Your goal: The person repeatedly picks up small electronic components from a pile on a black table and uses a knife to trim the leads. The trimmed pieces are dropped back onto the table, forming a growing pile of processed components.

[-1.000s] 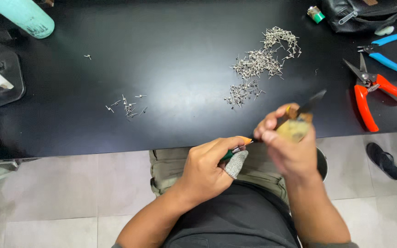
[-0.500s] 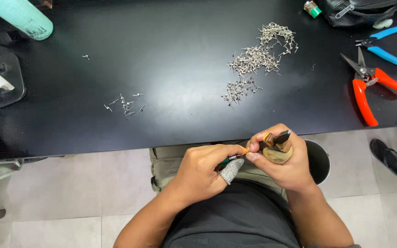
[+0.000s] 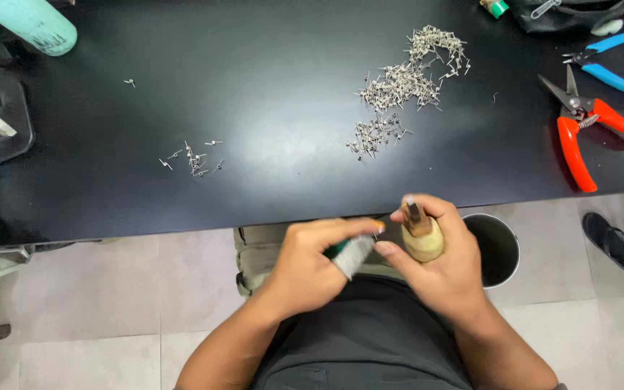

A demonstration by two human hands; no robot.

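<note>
While the hands have dropped lower off the desk's [image 3: 269, 180] near edge, left hand [image 3: 312, 271] grips a grey-wrapped tool [image 3: 352, 254] and right hand [image 3: 445, 271] clutches the wooden-handled piece [image 3: 422, 235], so work's ongoing.

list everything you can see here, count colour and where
table: one, black, upper frame
pins: big heap, silver, table centre-right
loose pins: small scatter, silver, table left
snips: one, orange handles, table right
pliers: one, blue handles, top right
bottle: one, teal, top left
bin: one, dark, floor under table edge
sandal: one, black, floor right
left hand: grips grey-green tool
right hand: grips tan handle
</note>
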